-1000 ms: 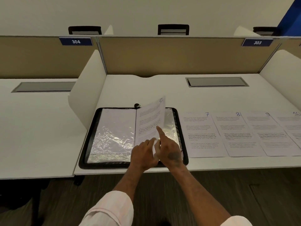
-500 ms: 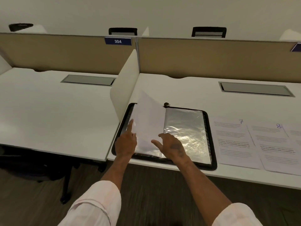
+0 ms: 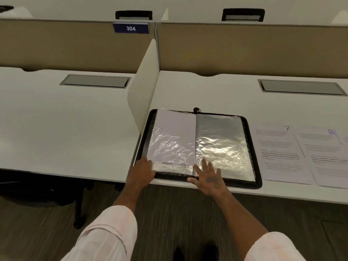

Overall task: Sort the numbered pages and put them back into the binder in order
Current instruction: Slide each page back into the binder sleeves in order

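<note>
Black binder (image 3: 252,182) lies open under both hands: left hand (image 3: 141,171) grips its near-left edge, right hand (image 3: 211,176) rests flat, fingers spread.

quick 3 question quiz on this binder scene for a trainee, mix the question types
1. True or false: the binder lies open on the desk.
2. Which numbered page lies nearest the binder's right edge? A) 7 B) 8 C) 3
3. Fill in: the right hand lies spread flat on the binder's ____ sleeve.

Key:
1. True; the left hand rests at its near left corner.
2. A, page 7, with page 8 beyond.
3. Right, beside the spine.
</note>
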`<state>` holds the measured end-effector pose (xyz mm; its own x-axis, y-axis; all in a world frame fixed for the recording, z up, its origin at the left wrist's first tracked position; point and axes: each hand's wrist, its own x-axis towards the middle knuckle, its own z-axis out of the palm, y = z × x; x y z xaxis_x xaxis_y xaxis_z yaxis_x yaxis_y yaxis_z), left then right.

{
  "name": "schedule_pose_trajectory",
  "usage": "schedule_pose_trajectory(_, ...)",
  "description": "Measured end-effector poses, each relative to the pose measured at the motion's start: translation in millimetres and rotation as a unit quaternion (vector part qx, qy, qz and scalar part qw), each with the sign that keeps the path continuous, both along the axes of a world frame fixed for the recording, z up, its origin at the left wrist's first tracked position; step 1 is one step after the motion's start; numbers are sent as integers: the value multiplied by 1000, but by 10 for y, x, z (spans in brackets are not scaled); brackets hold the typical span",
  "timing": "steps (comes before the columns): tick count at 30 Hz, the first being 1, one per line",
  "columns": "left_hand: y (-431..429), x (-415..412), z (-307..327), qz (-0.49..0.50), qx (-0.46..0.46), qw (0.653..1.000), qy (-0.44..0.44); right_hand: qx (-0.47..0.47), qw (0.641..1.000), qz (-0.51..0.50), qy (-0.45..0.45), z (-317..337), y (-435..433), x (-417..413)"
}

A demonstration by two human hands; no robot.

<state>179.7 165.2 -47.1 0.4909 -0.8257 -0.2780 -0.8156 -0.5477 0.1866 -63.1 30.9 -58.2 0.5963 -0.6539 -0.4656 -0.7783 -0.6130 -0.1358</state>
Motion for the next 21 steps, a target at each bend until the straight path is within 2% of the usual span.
schedule_pose_trajectory(3,-14,33,-7,-31,-49,997,-58,5,1000,-20,-13,70,-25,14)
schedule_pose_trajectory(5,-88,44,28,-69,-84,991,-75,-42,998,-33,-34,134,-53,-17)
schedule_pose_trajectory(11,-591,-174,154,-124,-118,981,-88,-127,983,-109,-79,410,-312,-379)
schedule_pose_trajectory(17,-1200,-809,311,-173,-140,972,-77,-165,966,-186,-65,486,-747,-1065)
schedule_pose_trajectory(21,-1576,-1300,318,-203,-154,965,-61,-174,963,-200,-45,595,-957,-1544)
